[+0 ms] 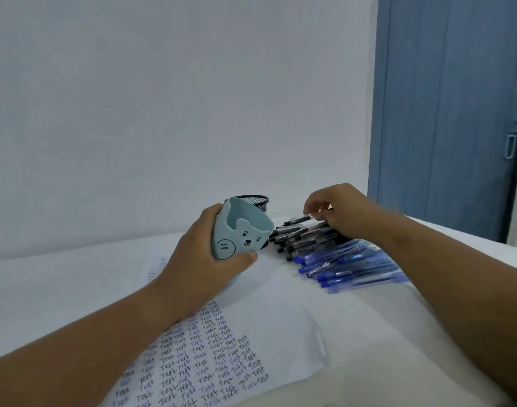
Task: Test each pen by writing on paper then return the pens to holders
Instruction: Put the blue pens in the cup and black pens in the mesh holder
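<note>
Fingers (311, 207) of my right hand (344, 211) are curled and pinch one black-capped pen (298, 221) near its upper end, raised just above the black pen pile (302, 237). Thumb and fingers of my left hand (206, 257) are wrapped round the pale blue holder (241, 230), with the thumb (245, 257) pressed across its front below the printed bear face. I note the blue holder is tilted, its open mouth turned toward the pens; whether its base touches the worktop (369, 333) I cannot tell, as my hand covers it.

Taking the blue holder as landmark: the black pen pile lies just to its right, caps pointing toward it. Blue pens (351, 267) lie to the right and nearer me, touching the black pile's near edge, caps likewise pointing left. A black mesh holder (256, 202) stands directly behind the blue holder, its rim showing above it.

Nearer me than the blue holder, a white sheet of paper (280, 327) lies on the white worktop, covered with rows of the handwritten word "Test" in black and blue ink; my left forearm crosses over it. A second sheet (156, 268) shows to the left of the blue holder, its writing too faint to read. Behind everything stands a pale wall (178, 98), and far right of the blue holder a blue door (445, 113).
</note>
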{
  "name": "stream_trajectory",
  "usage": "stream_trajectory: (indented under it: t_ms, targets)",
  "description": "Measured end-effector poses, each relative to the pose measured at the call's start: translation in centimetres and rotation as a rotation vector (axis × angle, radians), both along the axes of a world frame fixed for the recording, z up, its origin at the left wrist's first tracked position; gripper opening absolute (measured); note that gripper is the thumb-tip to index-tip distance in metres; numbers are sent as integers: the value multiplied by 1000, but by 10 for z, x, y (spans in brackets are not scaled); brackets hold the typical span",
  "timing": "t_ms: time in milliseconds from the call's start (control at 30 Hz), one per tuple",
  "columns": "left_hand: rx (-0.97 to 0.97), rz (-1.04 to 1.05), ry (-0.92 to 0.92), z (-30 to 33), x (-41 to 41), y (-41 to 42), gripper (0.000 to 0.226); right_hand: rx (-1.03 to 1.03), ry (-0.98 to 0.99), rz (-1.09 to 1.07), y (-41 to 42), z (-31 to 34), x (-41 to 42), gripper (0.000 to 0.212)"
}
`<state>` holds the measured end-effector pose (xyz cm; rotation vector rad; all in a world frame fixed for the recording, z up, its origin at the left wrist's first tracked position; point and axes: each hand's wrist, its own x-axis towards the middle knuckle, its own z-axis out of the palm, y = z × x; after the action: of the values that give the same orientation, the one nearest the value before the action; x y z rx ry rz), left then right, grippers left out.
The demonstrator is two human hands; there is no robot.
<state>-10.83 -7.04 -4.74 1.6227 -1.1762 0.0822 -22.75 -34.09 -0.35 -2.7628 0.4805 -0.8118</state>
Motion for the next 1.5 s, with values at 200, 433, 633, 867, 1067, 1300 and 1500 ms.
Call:
stream_trajectory:
  t_ms: [200, 433, 633, 867, 1067, 1300, 1500]
  targets:
    - [24, -16, 7, -3, 3, -2, 66, 9, 85, 2, -1, -6, 5, 36]
    - [37, -18, 216, -3, 12, -7, 68, 15, 75, 33, -7, -7, 7, 33]
    - [72, -6, 253, -4, 14, -11, 77, -8, 27, 74, -4, -12, 14, 29]
    - [89, -59, 297, -9, 21, -15, 83, -4, -41, 85, 3, -18, 15, 26]
    - [100, -104, 286, -10, 21, -17, 85, 18, -14, 63, 10, -17, 12, 41]
    - [170, -72, 107, -9, 20, -14, 87, -62, -51, 43, 22, -11, 0, 40]
    - [141, -26, 5, -6, 12, -12, 80, -20, -8, 128, 32, -6, -24, 37]
